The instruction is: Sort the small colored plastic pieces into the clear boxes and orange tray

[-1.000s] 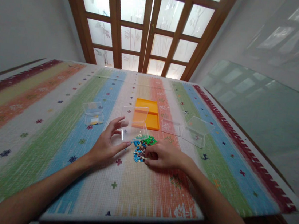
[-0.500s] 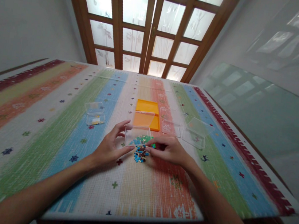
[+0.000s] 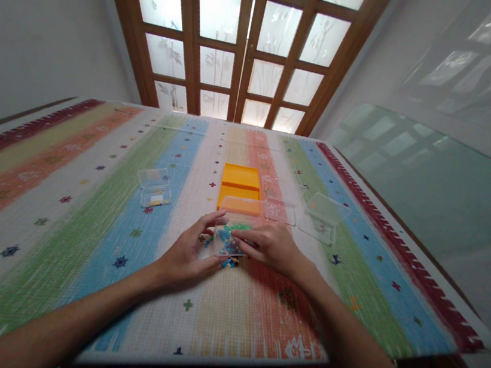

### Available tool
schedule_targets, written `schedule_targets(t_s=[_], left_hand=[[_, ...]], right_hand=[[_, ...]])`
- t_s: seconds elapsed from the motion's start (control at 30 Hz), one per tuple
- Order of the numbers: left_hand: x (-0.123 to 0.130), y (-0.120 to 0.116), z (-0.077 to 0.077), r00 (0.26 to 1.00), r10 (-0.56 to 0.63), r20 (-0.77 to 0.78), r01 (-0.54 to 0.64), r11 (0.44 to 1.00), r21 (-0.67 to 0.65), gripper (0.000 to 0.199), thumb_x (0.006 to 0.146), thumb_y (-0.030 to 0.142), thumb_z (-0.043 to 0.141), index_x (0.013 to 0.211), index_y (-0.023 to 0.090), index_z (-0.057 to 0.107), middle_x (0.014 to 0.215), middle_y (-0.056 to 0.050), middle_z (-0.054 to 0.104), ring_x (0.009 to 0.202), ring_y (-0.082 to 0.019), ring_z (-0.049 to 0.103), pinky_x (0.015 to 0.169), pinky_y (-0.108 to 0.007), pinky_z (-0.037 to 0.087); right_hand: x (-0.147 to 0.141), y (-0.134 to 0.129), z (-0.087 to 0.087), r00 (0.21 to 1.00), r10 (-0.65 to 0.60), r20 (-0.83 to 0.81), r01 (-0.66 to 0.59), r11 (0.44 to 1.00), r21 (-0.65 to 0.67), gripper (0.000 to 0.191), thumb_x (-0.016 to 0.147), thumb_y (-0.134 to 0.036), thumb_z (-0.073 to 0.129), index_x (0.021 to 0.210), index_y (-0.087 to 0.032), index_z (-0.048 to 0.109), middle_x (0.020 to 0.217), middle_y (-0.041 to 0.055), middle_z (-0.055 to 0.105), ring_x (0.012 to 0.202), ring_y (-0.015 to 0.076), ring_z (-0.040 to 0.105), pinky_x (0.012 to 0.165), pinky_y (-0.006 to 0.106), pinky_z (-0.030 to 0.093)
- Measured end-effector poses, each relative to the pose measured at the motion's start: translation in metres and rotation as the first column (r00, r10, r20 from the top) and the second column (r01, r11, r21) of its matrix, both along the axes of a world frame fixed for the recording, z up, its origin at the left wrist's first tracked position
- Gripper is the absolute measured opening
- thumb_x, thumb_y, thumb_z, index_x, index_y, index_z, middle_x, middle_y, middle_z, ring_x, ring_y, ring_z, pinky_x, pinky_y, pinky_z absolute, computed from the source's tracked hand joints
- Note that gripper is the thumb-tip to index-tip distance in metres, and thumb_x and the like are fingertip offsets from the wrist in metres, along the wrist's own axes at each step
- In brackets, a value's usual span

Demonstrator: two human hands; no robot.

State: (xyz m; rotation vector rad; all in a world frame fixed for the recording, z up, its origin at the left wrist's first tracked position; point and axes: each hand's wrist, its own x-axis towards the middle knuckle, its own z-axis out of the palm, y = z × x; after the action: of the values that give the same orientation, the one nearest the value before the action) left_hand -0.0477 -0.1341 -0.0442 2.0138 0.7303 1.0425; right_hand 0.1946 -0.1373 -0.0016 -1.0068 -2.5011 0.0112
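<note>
A clear plastic box (image 3: 218, 245) with its lid (image 3: 242, 205) tipped up is held at its left side by my left hand (image 3: 192, 244), thumb at the near edge and fingers behind. Small green and blue pieces (image 3: 226, 236) lie in the box. My right hand (image 3: 271, 245) reaches over the box from the right, its fingertips drawn together among the pieces; whether they hold one is too small to make out. Below the box's near edge, part of a pile of small blue, brown and yellow pieces (image 3: 230, 263) shows on the cloth; the box covers the rest.
Beyond the box lies an open orange case (image 3: 243, 176). An open clear box (image 3: 155, 197) with a few yellow and white bits stands to the left. Another open clear box (image 3: 317, 227) is on the right. A striped cloth (image 3: 227, 326) covers the table.
The clear box has shifted toward me and right, now over much of the pile. My left hand has closed in on its side, and my right fingertips have moved into it.
</note>
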Motion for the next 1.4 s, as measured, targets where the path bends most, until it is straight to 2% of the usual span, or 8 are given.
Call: schedule_targets(t_s=[0.13,0.3,0.57,0.67,0.77,0.87,1.0,1.4], left_hand=[[0.000,-0.003,-0.002,1.000,-0.009,-0.015,0.009,1.000,-0.013,0.081,0.085,0.023,0.077,0.154,0.033,0.034,0.141,-0.012,0.061,0.130,-0.027,0.060,0.105,-0.047,0.053],[-0.002,-0.003,0.001,1.000,0.002,-0.021,-0.003,1.000,-0.026,0.082,0.084,0.023,0.077,0.154,0.032,0.035,0.141,-0.012,0.061,0.130,-0.028,0.060,0.107,-0.048,0.051],[-0.008,0.008,0.007,0.989,0.145,0.024,-0.143,0.987,-0.076,0.077,0.085,0.028,0.077,0.151,0.033,0.037,0.139,-0.011,0.062,0.125,-0.028,0.063,0.103,-0.049,0.053],[-0.010,0.012,0.008,0.977,0.213,0.019,-0.211,0.975,-0.075,0.078,0.084,0.030,0.079,0.150,0.032,0.038,0.138,-0.012,0.062,0.129,-0.029,0.060,0.104,-0.050,0.052],[-0.010,0.013,0.009,0.967,0.253,0.012,-0.251,0.964,-0.090,0.078,0.084,0.031,0.079,0.150,0.031,0.038,0.137,-0.012,0.062,0.130,-0.029,0.059,0.103,-0.050,0.052],[-0.010,0.014,0.010,0.965,0.264,0.004,-0.262,0.960,-0.097,0.078,0.083,0.031,0.079,0.150,0.031,0.038,0.137,-0.012,0.062,0.130,-0.029,0.059,0.103,-0.049,0.052],[-0.011,0.014,0.009,0.968,0.251,0.003,-0.249,0.964,-0.094,0.078,0.084,0.032,0.079,0.150,0.031,0.038,0.138,-0.013,0.062,0.131,-0.029,0.059,0.104,-0.049,0.052],[-0.011,0.013,0.011,0.974,0.225,0.023,-0.221,0.970,-0.096,0.078,0.084,0.032,0.079,0.150,0.032,0.038,0.137,-0.012,0.062,0.131,-0.029,0.059,0.105,-0.050,0.051]], right_hand=[[0.000,0.002,-0.003,1.000,-0.003,0.015,0.003,1.000,0.022,0.026,0.097,-0.025,0.056,0.098,-0.022,0.082,0.063,0.0032,0.074,0.047,0.0103,0.053,0.051,0.026,0.025],[-0.001,0.001,-0.003,0.985,-0.027,-0.168,0.031,0.999,0.017,0.027,0.096,-0.023,0.054,0.104,-0.019,0.079,0.065,0.0020,0.072,0.051,0.0097,0.055,0.054,0.023,0.033],[0.001,-0.007,0.001,0.927,-0.037,-0.373,0.020,0.999,-0.049,0.017,0.088,-0.021,0.058,0.081,-0.017,0.073,0.052,-0.0037,0.056,0.045,0.0080,0.042,0.049,0.022,0.032],[0.004,-0.008,0.002,0.939,0.024,-0.343,-0.068,0.991,-0.116,0.015,0.084,-0.020,0.059,0.079,-0.017,0.073,0.050,-0.0038,0.056,0.045,0.0082,0.042,0.050,0.022,0.032],[0.006,-0.008,0.003,0.973,0.106,-0.205,-0.163,0.945,-0.284,0.016,0.083,-0.019,0.060,0.081,-0.017,0.076,0.055,-0.0022,0.061,0.048,0.0090,0.046,0.052,0.023,0.033],[0.003,-0.007,0.001,0.991,0.133,-0.014,-0.127,0.900,-0.416,0.017,0.081,-0.017,0.061,0.083,-0.018,0.077,0.062,0.0002,0.066,0.054,0.0110,0.051,0.054,0.024,0.032],[-0.001,-0.007,-0.002,0.990,0.118,0.078,-0.072,0.894,-0.442,0.020,0.079,-0.013,0.062,0.088,-0.018,0.078,0.069,0.0024,0.069,0.060,0.0124,0.053,0.056,0.024,0.031],[-0.002,-0.006,0.002,0.984,0.167,0.066,-0.117,0.875,-0.470,0.021,0.078,-0.008,0.058,0.084,-0.019,0.075,0.065,-0.0003,0.064,0.058,0.0117,0.049,0.057,0.025,0.030]])
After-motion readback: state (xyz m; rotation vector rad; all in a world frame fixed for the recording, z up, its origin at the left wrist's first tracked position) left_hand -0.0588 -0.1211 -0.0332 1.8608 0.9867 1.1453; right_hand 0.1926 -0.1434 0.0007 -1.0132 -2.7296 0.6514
